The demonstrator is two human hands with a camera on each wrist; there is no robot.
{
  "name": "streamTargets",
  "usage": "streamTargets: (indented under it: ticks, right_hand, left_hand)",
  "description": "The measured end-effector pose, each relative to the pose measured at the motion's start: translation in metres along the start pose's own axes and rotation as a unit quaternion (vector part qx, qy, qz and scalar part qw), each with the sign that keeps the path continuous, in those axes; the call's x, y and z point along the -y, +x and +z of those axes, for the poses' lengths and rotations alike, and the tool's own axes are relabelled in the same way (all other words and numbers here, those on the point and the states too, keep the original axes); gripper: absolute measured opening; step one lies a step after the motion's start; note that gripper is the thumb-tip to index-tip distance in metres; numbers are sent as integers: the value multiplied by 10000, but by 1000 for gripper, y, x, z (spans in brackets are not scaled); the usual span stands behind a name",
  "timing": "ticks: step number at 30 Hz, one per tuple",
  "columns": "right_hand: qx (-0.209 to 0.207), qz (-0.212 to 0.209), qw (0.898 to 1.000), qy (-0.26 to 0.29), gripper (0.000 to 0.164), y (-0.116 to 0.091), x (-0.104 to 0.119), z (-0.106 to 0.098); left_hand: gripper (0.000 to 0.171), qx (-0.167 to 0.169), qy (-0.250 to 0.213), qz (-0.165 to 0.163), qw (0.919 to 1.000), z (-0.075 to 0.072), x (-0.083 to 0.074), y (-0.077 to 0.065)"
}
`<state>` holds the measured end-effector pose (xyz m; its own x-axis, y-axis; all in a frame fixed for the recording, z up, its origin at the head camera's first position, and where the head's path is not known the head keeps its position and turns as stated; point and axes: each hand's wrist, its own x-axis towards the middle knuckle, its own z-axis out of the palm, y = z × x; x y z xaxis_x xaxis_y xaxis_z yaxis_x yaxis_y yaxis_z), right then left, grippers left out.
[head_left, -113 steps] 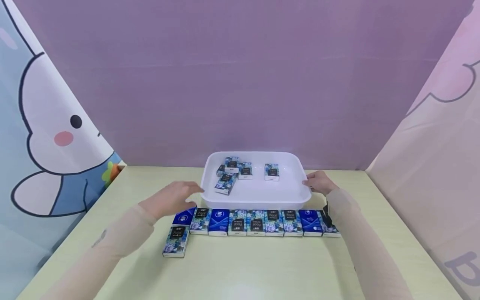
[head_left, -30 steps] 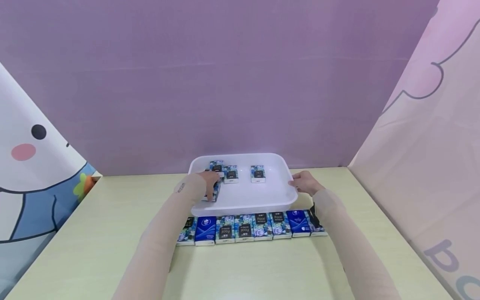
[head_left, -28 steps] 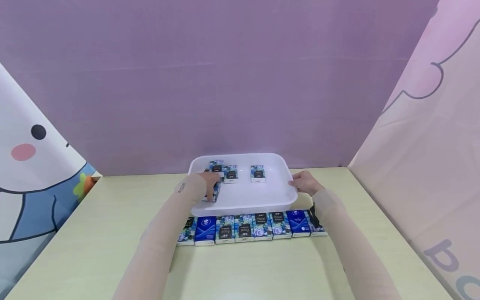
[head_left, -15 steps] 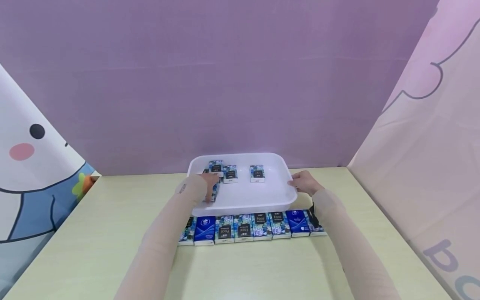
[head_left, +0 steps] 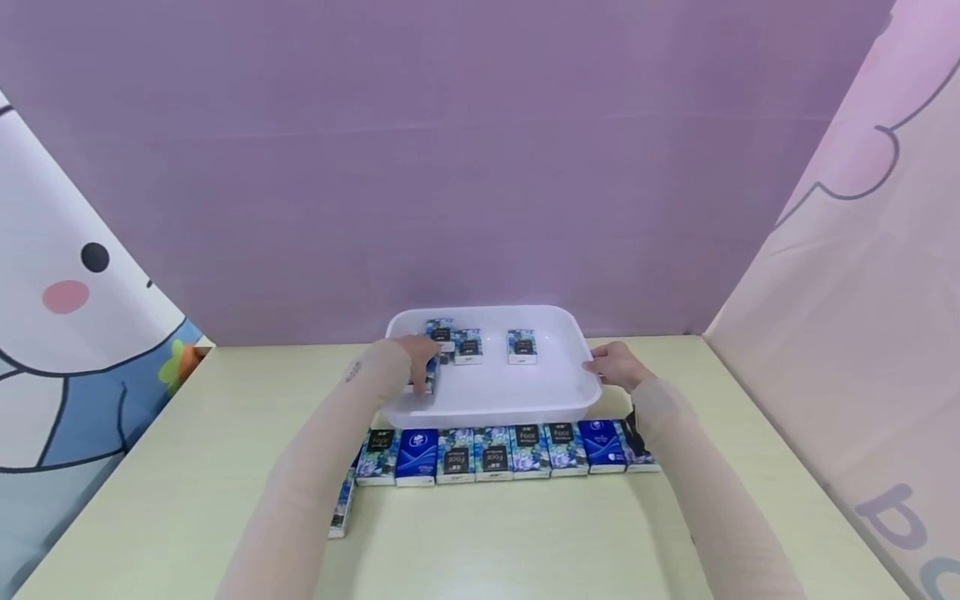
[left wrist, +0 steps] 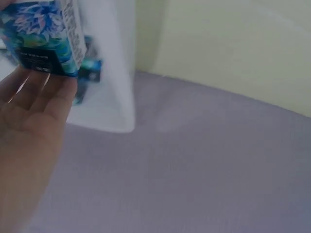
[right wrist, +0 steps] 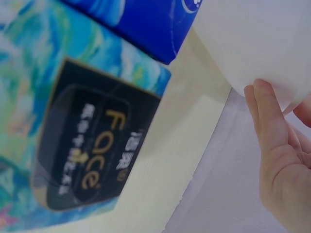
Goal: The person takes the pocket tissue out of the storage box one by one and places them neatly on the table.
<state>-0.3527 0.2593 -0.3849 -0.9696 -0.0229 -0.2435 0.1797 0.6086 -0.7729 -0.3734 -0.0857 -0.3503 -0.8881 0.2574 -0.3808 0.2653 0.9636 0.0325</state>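
Note:
My left hand (head_left: 420, 354) reaches into the left side of the white tray (head_left: 517, 396) and grips a blue floral tissue packet (left wrist: 36, 26). In the left wrist view its fingers lie against the packet's end, close over the tray; the thumb is out of view. Several similar packets (head_left: 468, 346) lie in the tray, some just beyond this hand and one farther right (head_left: 522, 346). My right hand (head_left: 617, 365) pinches the tray's right rim, fingers against the outer wall in the right wrist view.
A row of tissue packets (head_left: 492, 454), floral and plain blue, stretches along the tray's front. Another floral packet (head_left: 342, 507) lies nearer, partly behind the left sleeve. A purple backdrop (head_left: 480, 167) rises behind the table (head_left: 525, 533); printed panels flank it.
From beside the tray's left rim, my left hand has moved in over the packets and taken hold of one, now slightly raised. My right hand has stayed on the rim. The head view has shifted slightly.

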Motion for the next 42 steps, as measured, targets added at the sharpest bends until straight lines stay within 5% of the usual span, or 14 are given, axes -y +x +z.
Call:
streamTargets:
  ticks: [12,22,29,42]
  right_hand:
    - [26,-87,10000,-20,42,1,-1,-2]
    - [25,-52,10000,38,41,4,0,-1]
    - [46,-101,9999,30,42,9,1,-2]
    - [-32,-122,9999,1,42,14,-3,-2]
  left_hand:
    - [90,-303,245,591,9975,-41,-19,-45]
    - [88,-302,107,695,9971,-52,-25,-88]
    - [89,-332,163,739,9966,-45,-26,-112]
    - [90,-595,-75,766,9953,-9,-18,-155]
